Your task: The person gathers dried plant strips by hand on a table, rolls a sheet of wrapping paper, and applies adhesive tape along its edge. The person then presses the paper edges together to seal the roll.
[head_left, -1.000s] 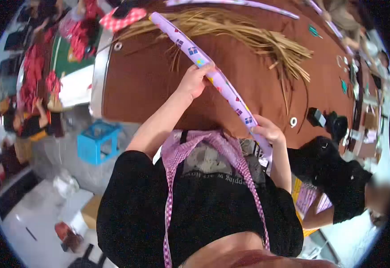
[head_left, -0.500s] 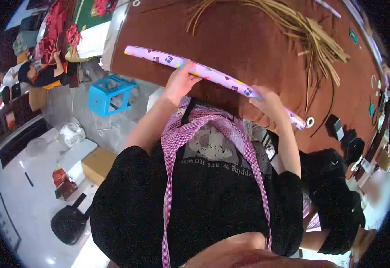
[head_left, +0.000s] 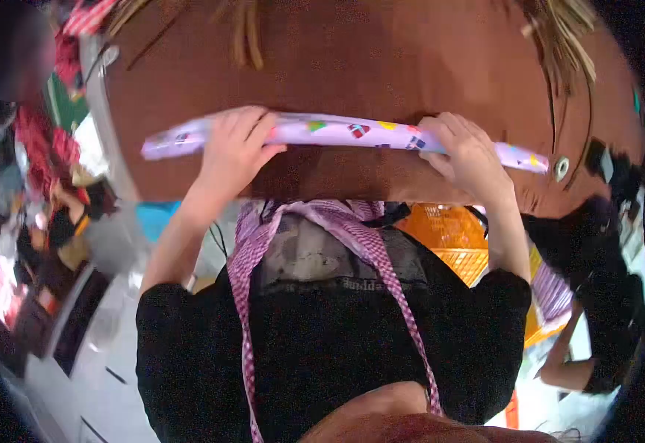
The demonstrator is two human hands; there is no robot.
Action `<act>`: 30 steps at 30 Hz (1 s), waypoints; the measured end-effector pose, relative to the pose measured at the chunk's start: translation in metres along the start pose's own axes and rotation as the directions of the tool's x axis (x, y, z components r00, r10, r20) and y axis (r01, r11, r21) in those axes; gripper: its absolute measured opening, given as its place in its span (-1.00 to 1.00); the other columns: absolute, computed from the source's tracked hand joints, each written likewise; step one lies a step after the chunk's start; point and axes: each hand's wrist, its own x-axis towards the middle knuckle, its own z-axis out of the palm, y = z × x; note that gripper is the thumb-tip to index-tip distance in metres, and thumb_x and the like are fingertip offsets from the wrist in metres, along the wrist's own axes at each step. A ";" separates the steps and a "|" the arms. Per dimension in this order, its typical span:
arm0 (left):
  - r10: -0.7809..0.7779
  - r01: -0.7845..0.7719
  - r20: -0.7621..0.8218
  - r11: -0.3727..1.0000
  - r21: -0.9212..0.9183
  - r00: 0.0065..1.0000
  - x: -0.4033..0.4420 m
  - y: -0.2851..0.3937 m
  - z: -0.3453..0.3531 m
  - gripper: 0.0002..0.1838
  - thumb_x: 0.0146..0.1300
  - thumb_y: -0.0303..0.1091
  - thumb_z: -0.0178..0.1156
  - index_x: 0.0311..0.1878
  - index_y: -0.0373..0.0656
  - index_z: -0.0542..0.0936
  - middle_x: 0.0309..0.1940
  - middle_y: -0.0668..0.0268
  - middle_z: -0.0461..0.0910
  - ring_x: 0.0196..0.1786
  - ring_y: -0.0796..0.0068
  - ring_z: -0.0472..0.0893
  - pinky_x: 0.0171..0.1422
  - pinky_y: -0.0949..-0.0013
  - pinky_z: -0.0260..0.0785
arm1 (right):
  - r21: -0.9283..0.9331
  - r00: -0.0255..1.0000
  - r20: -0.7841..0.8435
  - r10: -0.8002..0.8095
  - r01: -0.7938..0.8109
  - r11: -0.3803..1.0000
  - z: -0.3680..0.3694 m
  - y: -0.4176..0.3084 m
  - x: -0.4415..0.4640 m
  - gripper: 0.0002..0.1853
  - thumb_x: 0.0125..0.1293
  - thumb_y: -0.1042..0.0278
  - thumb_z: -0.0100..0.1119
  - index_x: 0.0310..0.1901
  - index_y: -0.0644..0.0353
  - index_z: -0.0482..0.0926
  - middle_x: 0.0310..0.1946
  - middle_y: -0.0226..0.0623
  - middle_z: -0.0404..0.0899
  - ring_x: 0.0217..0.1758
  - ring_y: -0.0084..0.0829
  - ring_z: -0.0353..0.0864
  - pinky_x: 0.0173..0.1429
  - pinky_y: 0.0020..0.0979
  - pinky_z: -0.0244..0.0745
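Note:
A long lilac roll (head_left: 330, 133) printed with small coloured pictures lies crosswise along the near edge of the brown-covered table (head_left: 381, 66). I cannot tell whether it is paper or plastic film. My left hand (head_left: 238, 148) is closed over its left part, fingers over the top and thumb on the near side. My right hand (head_left: 470, 151) grips the right part in the same way. Both ends of the roll stick out beyond my hands, the left end blurred.
Thin brown strips (head_left: 245, 37) lie at the far side, with another bundle of strips (head_left: 566, 37) at the far right. A white ring (head_left: 561, 168) sits near the roll's right end. An orange basket (head_left: 448, 236) stands below the table edge. Another person in black (head_left: 603, 258) is at the right.
The view has turned and moved closer to the table. The roll has gone from slanted to nearly level across the table edge. My hands have moved farther apart along it.

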 end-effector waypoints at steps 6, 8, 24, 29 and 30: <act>-0.064 0.048 0.194 0.995 0.088 0.979 -0.001 -0.003 -0.012 -0.50 0.10 -0.31 0.37 0.12 -0.21 0.50 0.13 0.01 0.48 0.17 -0.04 0.46 0.27 -0.06 0.27 | 0.076 0.998 0.009 -0.065 0.065 0.995 -0.017 0.006 -0.006 -0.63 0.19 0.13 0.30 -0.04 0.12 0.56 -0.23 -0.22 0.61 -0.05 -0.14 0.58 0.08 -0.14 0.42; -0.032 0.008 0.169 0.990 0.140 0.985 0.001 -0.014 -0.012 -0.54 0.12 -0.38 0.36 0.09 -0.24 0.50 0.14 0.00 0.47 0.15 -0.11 0.46 0.29 -0.07 0.28 | 0.091 0.998 0.042 -0.041 0.037 0.995 -0.023 0.007 0.000 -0.68 0.24 0.09 0.25 -0.10 0.13 0.58 -0.26 -0.22 0.63 -0.09 -0.14 0.61 0.03 -0.12 0.44; 0.137 -0.124 -0.040 0.965 0.231 0.990 -0.049 -0.044 0.015 -0.45 0.08 -0.55 0.15 0.22 -0.30 0.42 0.05 -0.05 0.49 0.12 -0.13 0.45 0.25 -0.07 0.25 | -0.270 0.738 -0.613 -0.282 0.139 0.953 0.027 -0.046 -0.063 -0.79 0.11 0.41 0.29 -0.19 0.16 0.59 -0.27 -0.30 0.57 -0.12 -0.22 0.57 -0.01 -0.23 0.48; 0.118 -0.105 -0.044 0.967 0.233 0.992 -0.043 -0.033 0.010 -0.56 0.12 -0.51 0.12 0.13 -0.28 0.45 0.00 -0.01 0.49 0.09 -0.10 0.45 0.24 0.02 0.22 | -0.341 0.841 -0.536 -0.071 -0.140 0.929 0.067 -0.022 -0.081 -0.58 0.06 0.17 0.39 -0.06 0.14 0.56 -0.07 -0.29 0.52 0.05 -0.21 0.50 0.11 -0.21 0.43; 0.137 -0.118 -0.061 0.960 0.253 0.989 -0.042 -0.028 0.009 -0.59 0.14 -0.49 0.12 0.11 -0.29 0.46 -0.01 -0.02 0.50 0.09 -0.08 0.46 0.22 0.01 0.24 | -0.330 0.863 -0.505 0.021 -0.216 0.919 0.064 -0.015 -0.083 -0.53 0.03 0.09 0.40 -0.05 0.13 0.55 -0.09 -0.29 0.51 0.05 -0.22 0.49 0.12 -0.20 0.41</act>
